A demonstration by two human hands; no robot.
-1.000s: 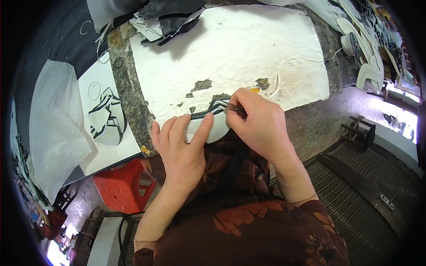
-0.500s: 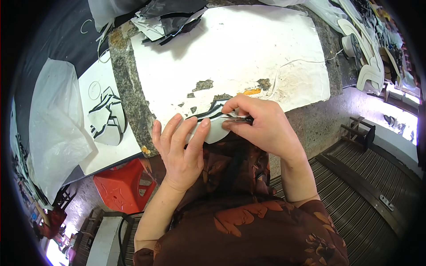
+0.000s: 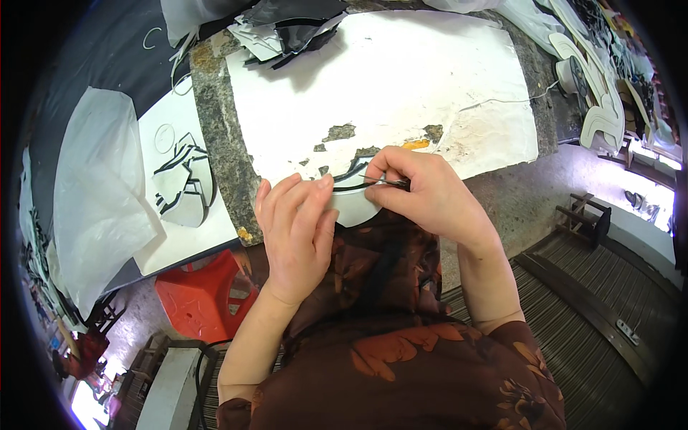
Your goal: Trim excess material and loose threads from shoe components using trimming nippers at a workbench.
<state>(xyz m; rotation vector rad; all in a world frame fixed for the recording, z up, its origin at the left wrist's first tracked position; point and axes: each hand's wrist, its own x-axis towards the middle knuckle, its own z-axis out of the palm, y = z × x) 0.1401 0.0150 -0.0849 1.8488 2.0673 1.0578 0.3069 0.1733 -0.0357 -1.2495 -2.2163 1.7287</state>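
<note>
White cutout piece (image 3: 355, 208) pinned flat under left hand (image 3: 294, 233); right hand (image 3: 423, 190) pinches thin tool (image 3: 387, 181).

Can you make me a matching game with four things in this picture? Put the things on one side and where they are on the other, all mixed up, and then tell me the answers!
Things:
1. left hand
2. right hand
3. red plastic stool
4. pile of black and white cut pieces

Places:
A. on the floor under the table edge, at the person's left
B. at the far end of the white sheet
C. lying flat on the white cut piece
D. pinching a thin dark tool

Pairs: 1-C, 2-D, 3-A, 4-B
</note>
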